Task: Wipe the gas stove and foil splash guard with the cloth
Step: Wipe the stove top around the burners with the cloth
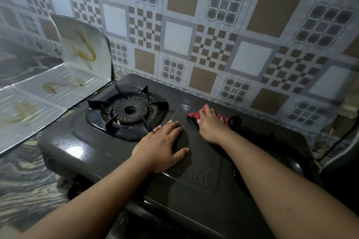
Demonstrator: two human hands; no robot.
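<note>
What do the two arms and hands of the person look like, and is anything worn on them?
Both forearms are bare as far as the picture shows them, with no sleeve in view. The left hand and the right hand wear no glove, and no ring, watch or bracelet is visible. The fingers have short, unpainted nails.

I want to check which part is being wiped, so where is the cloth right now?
In the head view the red cloth lies under the right hand, on the stove top near its back edge, right of the burner.
</note>
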